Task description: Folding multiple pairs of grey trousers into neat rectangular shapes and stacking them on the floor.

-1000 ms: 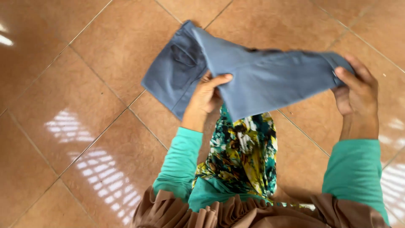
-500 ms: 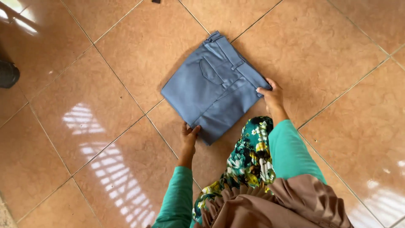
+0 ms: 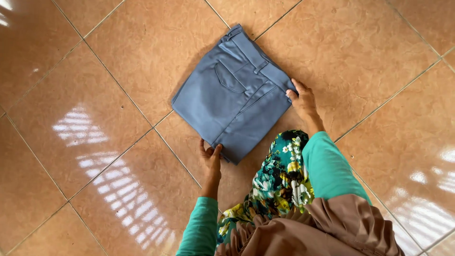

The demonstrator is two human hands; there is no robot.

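**Two hands on one folded pair of trousers, now flat on the floor**

One pair of blue-grey trousers (image 3: 234, 95) is laid down on the tiled floor (image 3: 118, 52), folded into a compact rectangle, back pocket up. A second ago the garment was held up in the air, draped between both hands; half a second ago it was already down, and since then only the framing is seen to shift slightly. Judged from that: the fold is finished and the edges are being squared.

Left hand (image 3: 211, 156) is placed at the near corner of the bundle, fingers spread and half open, tips touching the cloth edge; nothing is gripped. Right hand (image 3: 302, 100) is pressed flat against the right-hand edge near the waistband, fingers extended; nothing is clasped either.

Count: one garment, two hands, two teal sleeves (image 3: 327, 163), one floral scarf (image 3: 279, 182) hanging between the arms, one brown pleated cloth (image 3: 322, 227) at the bottom of frame. No other objects are seen on the tiles.
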